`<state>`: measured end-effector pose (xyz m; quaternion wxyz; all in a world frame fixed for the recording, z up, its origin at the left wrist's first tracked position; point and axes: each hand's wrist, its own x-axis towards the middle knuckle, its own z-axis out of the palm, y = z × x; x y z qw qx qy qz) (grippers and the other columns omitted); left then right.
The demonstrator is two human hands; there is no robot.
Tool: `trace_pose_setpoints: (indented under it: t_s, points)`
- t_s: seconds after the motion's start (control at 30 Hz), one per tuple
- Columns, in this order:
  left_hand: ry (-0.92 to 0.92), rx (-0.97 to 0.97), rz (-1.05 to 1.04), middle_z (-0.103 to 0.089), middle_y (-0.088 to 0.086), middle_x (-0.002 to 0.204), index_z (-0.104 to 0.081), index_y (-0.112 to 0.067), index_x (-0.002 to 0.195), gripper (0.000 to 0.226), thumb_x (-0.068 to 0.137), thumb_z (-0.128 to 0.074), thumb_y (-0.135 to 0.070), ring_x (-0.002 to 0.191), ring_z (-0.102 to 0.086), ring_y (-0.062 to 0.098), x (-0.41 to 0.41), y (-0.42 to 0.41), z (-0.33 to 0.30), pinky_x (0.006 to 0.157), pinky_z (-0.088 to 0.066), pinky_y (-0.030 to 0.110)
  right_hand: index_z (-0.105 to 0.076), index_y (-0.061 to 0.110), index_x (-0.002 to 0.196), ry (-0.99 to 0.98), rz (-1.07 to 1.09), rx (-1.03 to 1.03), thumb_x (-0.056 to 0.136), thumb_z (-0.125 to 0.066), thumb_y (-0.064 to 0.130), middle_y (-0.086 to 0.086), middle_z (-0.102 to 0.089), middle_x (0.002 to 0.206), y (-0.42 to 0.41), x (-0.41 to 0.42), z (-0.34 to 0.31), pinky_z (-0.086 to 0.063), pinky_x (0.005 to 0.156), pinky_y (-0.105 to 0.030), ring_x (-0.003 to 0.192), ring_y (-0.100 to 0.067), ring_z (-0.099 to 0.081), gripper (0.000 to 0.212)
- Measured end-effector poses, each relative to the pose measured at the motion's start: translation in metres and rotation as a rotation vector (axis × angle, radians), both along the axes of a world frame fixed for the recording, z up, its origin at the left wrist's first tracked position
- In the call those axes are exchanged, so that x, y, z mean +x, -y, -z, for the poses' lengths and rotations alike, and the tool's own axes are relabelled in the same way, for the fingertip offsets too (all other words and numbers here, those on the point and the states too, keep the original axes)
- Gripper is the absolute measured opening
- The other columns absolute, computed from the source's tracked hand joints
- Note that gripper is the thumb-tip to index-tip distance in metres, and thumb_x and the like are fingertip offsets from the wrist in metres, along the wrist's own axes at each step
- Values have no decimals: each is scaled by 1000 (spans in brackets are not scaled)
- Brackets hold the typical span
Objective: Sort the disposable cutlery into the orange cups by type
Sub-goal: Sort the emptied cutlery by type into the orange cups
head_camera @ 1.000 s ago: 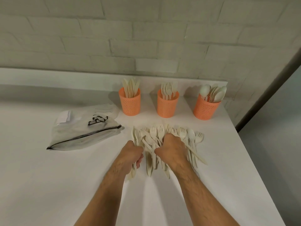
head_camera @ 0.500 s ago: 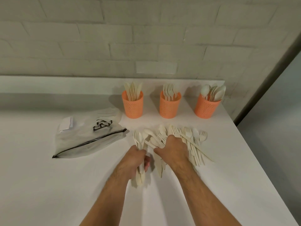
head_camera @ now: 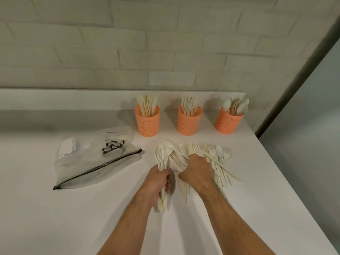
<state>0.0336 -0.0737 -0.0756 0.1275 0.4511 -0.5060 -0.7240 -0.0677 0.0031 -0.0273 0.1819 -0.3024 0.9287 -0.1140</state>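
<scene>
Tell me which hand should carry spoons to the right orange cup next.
Left, probably. The left hand already grips a bundle of cream disposable spoons; the right hand is buried in the mixed pile, though nearer the right orange mesh cup.

A single head-worn camera looks forward and steeply down over a white table (head_camera: 55, 218), from the person's side of it. The middle orange cup (head_camera: 189, 119) serves as the landmark: it stands slightly right of centre, about midway up the frame, with the brick wall (head_camera: 165, 43) rising behind it and both forearms entering from the bottom edge in front of it. The wide lens bends the table's back edge. No second view exists to overlap with this one.
</scene>
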Motion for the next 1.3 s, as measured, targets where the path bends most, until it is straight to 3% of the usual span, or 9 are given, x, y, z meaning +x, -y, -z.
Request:
trace_pose_setpoints:
  t_s: [0.13, 0.33, 0.47, 0.57, 0.67, 0.9, 1.03, 1.13, 1.3]
  points:
    - [-44, 44, -3, -52, 7, 62, -58, -6, 94, 10, 98, -50, -10, 45, -42, 16, 4, 4, -2, 42, -36, 27, -56, 15, 91, 98, 36, -69, 74, -74, 30, 3, -59, 82, -1, -3, -1, -48, 61, -27, 77, -20, -61, 28]
    - [-81, 17, 11, -53, 5, 68, -55, -13, 99, 6, 98, -49, -12, 50, -43, 16, 18, 14, -3, 46, -37, 30, -65, 14, 95, 330, 63, -220, 79, -67, 33, -2, -69, 88, -8, -15, -4, -53, 61, -28, 78, -19, -68, 25]
    - [-149, -27, -9, -45, 1, 64, -54, -17, 96, 9, 97, -50, -10, 51, -39, 14, 27, 22, -8, 49, -36, 29, -65, 19, 92, 469, 32, -300, 83, -65, 16, 6, -67, 77, -16, -20, -12, -39, 46, -17, 54, -2, -58, 9]
    - [-187, -130, -30, -39, -5, 63, -57, -21, 100, 5, 99, -53, -18, 51, -36, 10, 36, 26, -12, 52, -35, 26, -65, 15, 88, 623, 28, -432, 84, -66, 9, 2, -64, 69, -21, -23, -12, -39, 50, -22, 52, -5, -56, 7]
    - [-214, -195, -70, -32, -7, 59, -53, -18, 90, 12, 98, -56, -27, 48, -29, 9, 42, 28, -15, 48, -30, 23, -64, 7, 102, 756, 54, -613, 92, -64, 4, -5, -66, 79, -21, -21, -8, -44, 56, -29, 62, -12, -61, 10]
    - [-326, -223, -179, -23, -4, 58, -45, -13, 84, 26, 100, -50, -32, 51, -17, 13, 53, 34, -25, 50, -14, 32, -64, 10, 96, 835, 101, -844, 89, -68, 3, -3, -58, 63, 0, -3, 3, -45, 70, -34, 62, -16, -55, 11]
    - [-350, -137, -225, -29, -2, 58, -63, -13, 93, 17, 99, -56, -27, 48, -23, 11, 53, 36, -25, 47, -21, 27, -65, 11, 93, 822, 7, -787, 88, -68, 0, 1, -62, 66, 11, 9, 9, -49, 64, -25, 64, -13, -58, 12]
    - [-398, -36, -248, -33, -3, 59, -61, -13, 96, 11, 94, -63, -24, 46, -28, 10, 54, 36, -22, 44, -28, 24, -62, 13, 90, 811, -105, -688, 85, -66, -6, 7, -62, 68, 15, 15, 11, -47, 61, -19, 64, -6, -58, 20]
    - [-366, 69, -229, -47, 0, 60, -56, -8, 110, 12, 98, -54, -8, 45, -37, 11, 60, 32, -18, 42, -31, 23, -62, 5, 101, 875, -143, -542, 77, -73, -8, -5, -58, 77, 16, 17, 14, -47, 65, -31, 72, -18, -57, 30]
